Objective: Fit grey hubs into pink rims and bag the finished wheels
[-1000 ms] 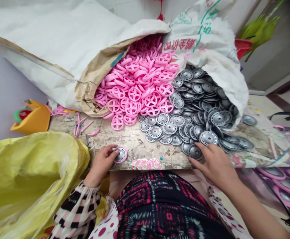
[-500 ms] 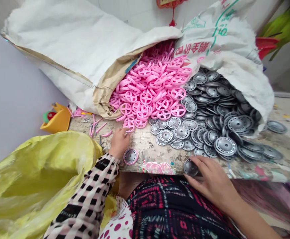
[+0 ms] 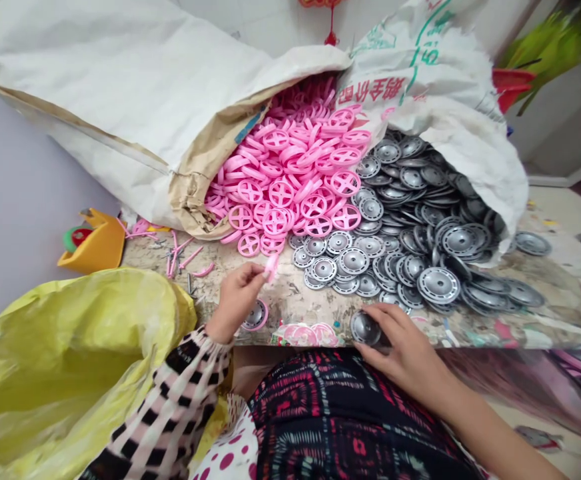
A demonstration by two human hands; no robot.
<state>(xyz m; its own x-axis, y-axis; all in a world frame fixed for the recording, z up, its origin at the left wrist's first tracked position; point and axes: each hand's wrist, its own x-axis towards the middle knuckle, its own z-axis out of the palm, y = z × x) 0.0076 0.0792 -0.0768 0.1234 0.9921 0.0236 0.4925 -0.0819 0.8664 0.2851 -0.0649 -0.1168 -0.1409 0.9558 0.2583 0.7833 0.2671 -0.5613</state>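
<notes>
Pinched in the fingers of my left hand [image 3: 235,293] is a pink wheel ring [image 3: 271,268], held edge-on above the table. Below that hand lies a grey disc set in a pink ring [image 3: 256,315], partly hidden by the hand. My right hand [image 3: 400,343] holds a grey wheel disc [image 3: 365,328] between thumb and fingers at the table's front edge. A heap of pink rings with cross spokes [image 3: 280,193] spills from a sack at the back. To its right spreads a pile of grey discs [image 3: 354,261].
A white sack [image 3: 120,87] holds the pink rings; another printed sack [image 3: 480,147] holds the discs. At the left are a yellow bag [image 3: 70,333] and an orange container [image 3: 98,243]. Pink scraps and screws [image 3: 178,257] lie on the worn table [image 3: 290,300]. Pink round stickers [image 3: 308,335] mark its front edge.
My left hand has picked a pink ring off the heap's front and drawn it right and toward me. The right hand still holds its grey disc. The view has shifted slightly.
</notes>
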